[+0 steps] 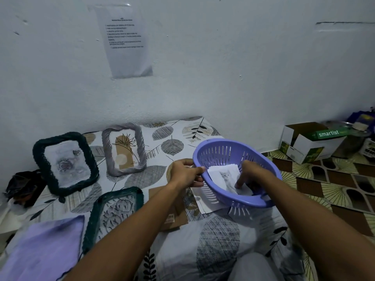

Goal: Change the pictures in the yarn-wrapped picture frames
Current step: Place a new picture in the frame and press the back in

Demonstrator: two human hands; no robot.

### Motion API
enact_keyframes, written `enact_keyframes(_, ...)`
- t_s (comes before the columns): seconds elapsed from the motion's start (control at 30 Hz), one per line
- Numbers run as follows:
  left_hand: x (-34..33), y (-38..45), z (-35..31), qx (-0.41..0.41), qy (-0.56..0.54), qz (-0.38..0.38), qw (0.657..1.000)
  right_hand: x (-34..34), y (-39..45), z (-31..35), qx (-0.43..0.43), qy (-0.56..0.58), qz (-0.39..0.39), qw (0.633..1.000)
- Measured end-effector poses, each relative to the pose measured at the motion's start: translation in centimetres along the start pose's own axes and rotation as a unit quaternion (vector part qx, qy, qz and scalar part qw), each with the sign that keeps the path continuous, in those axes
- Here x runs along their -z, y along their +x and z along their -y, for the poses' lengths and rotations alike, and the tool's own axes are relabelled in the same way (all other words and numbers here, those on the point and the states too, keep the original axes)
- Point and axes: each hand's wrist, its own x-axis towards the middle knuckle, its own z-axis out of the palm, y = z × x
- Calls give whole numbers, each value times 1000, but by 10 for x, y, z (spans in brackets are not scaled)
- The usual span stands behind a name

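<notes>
Right hand's fingers [240, 182] half-hidden inside tilted purple basket [219, 153]

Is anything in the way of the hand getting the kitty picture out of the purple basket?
Nothing visible blocks it. The right hand is already inside the purple basket, fingertips touching the kitten picture on top of the pile. The left hand grips the basket's rim, off to the side.

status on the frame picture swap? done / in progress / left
Done: can't confirm any swap; two frames, dark green and grey, stand holding pictures. In hand: left hand grips the purple basket, right hand reaches for the cat print. Left: green frame lying flat.
</notes>
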Motion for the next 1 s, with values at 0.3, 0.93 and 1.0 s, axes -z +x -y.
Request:
enact_keyframes(0.3,0,1,-1,6,4,1,1000,-1,7,-1,-15,-47,-49,998)
enact_keyframes(0.93,-28,-30,-60,29,-132,107,985,15,-44,27,186,570,-67,798)
enact_keyframes(1.0,-28,-32,-65,53,-199,105,973,15,-51,35,192,575,-54,794)
